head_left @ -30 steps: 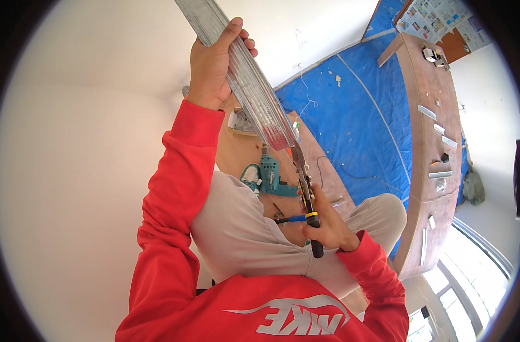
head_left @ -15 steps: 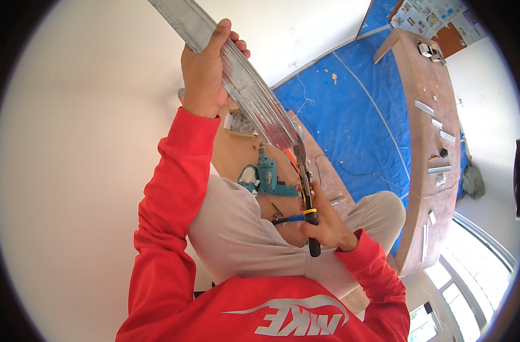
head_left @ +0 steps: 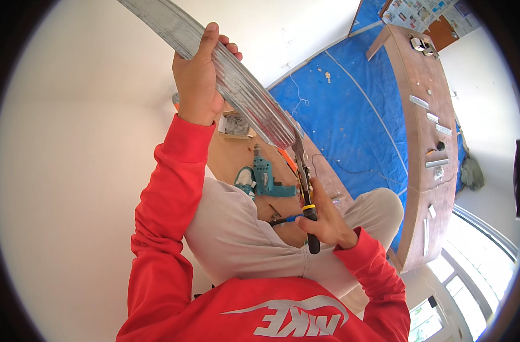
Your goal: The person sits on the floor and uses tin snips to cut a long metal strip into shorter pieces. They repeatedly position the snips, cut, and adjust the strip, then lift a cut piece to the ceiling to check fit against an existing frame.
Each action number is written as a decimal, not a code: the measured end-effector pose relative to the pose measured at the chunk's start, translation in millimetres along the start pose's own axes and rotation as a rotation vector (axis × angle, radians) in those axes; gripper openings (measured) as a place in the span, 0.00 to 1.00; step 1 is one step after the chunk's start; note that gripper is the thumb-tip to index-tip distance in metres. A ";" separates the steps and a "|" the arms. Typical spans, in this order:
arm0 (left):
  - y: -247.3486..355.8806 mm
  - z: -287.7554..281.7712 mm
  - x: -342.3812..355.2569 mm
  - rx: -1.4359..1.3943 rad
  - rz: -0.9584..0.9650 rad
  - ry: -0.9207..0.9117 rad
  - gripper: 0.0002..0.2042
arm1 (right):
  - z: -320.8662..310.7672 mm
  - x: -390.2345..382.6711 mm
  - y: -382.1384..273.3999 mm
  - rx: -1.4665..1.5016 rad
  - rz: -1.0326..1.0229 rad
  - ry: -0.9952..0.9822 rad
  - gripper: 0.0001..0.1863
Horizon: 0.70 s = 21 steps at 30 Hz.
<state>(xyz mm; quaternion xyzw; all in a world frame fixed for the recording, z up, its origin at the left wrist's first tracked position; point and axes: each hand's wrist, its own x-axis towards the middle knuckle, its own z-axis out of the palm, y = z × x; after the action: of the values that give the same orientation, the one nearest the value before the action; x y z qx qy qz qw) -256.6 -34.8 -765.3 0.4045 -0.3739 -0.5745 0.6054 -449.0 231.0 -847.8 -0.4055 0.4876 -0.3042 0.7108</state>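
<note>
The grooved metal channel (head_left: 245, 91) slants across the far middle of the scene, its long axis running from far left to near right, its cut end pointing at the snips (head_left: 309, 214), whose blades meet its right corner, though whether they bite cannot be told. The left hand (head_left: 194, 85) is closed round the channel, thumb on top; the right hand (head_left: 327, 222), nearer that end, curls about the snips' handles, their spread unclear, with the drill (head_left: 264, 175) to the left

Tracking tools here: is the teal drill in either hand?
No, the drill lies beside a shoe, while the left hand holds the metal channel and the right hand holds the snips.
</note>
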 end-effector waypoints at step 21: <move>4.5 0.2 -1.6 -0.055 0.030 0.012 0.13 | 17.0 2.9 -1.1 0.025 -0.158 0.243 0.23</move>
<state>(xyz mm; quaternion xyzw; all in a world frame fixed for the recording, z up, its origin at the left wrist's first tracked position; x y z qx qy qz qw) -255.1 -33.2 -761.1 0.3854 -0.3603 -0.5730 0.6272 -432.1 232.8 -844.8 -0.3939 0.5328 -0.4120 0.6256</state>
